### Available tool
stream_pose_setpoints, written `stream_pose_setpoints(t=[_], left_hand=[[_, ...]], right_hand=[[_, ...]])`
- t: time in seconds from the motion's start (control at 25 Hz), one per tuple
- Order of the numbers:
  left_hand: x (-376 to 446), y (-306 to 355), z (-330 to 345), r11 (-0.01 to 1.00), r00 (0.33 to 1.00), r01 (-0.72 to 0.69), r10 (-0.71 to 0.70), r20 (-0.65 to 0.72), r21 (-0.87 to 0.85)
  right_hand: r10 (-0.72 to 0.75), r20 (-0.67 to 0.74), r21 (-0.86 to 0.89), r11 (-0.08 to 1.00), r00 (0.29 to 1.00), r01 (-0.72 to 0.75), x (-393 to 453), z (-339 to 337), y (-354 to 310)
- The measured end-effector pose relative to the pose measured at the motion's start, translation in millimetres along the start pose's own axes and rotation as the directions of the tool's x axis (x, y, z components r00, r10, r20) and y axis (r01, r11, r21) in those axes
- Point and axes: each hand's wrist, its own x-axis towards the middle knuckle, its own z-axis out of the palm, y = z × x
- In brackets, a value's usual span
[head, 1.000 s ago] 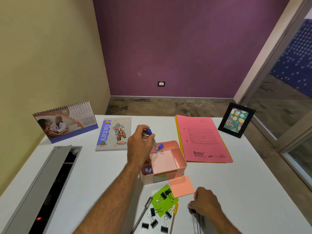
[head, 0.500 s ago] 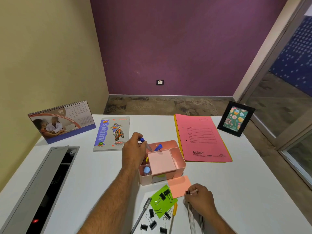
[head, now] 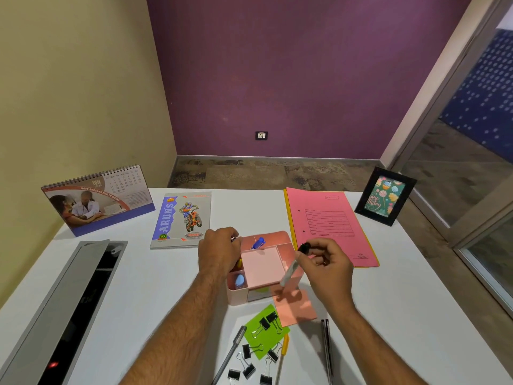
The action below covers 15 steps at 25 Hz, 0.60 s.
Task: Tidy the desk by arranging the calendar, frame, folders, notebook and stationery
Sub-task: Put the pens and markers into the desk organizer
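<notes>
White worktop (head: 388,315) carried the pink organiser (head: 261,266) centrally. Right hand (head: 326,266), earlier flat on the pens (head: 327,348), had lifted one pen (head: 291,266), fingers pinched on it, towards the organiser. Left hand (head: 219,252) steadied the box, fingers' grip unclear. Binder clips (head: 258,354) remained loose.

Back wall: matte purple painted wall (head: 291,73), plain, w/ small black-framed wall socket (head: 261,135) low near centre.
Left wall: pale yellow-green painted wall (head: 77,87), meets purple wall at corner.
Skirting: thin grey strip (head: 277,157) along base of purple wall.
Floor: mottled brown-grey carpet tiles (head: 263,175), seen beyond far desk edge.
Right side: glass partition w/ grey metal frame (head: 466,190); white dot pattern on blue surface behind glass.
Desk: smooth white rectangular desktop (head: 144,295); grey metal cable tray w/ open flap (head: 69,309) sunk in left part, small red light inside.
Light: even, soft, indoor; mild shadows.
</notes>
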Motion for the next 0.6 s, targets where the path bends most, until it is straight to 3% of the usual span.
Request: stream_pose_setpoints(t=[0.12, 0.2, 0.28, 0.36, 0.6], left_hand=[[-3.5, 1.6, -0.8, 0.986, 0.995, -0.099, 0.102, 0.02, -0.138], [-8.9, 8.1, -6.1, 0.916, 0.949, -0.291, 0.312, 0.035, -0.275], [-18.9, 19.9, -12.5, 0.771, 0.815, -0.534, 0.578, 0.031, -0.346], [-28.1, 33.6, -14.4, 0.645, 0.687, -0.681, 0.727, 0.004, -0.347], [-27.8, 50.1, -10.7, 0.569, 0.622, -0.768, 0.772, -0.131, -0.293]], right_hand=[[-0.017, 0.025, 0.013, 1.0, 1.0, 0.017, 5.0, 8.3, -11.5], [-0.02, 0.017, 0.019, 1.0, 1.0, 0.019, 7.5, 13.7, -15.9], [-0.028, 0.015, 0.01, 1.0, 0.999, 0.028, 9.6, 18.7, -18.3], [-0.039, 0.028, 0.012, 0.999, 0.999, 0.039, 10.9, 22.1, -20.2], [-0.06, 0.073, 0.027, 0.998, 0.996, 0.058, 16.5, 19.1, -24.5]])
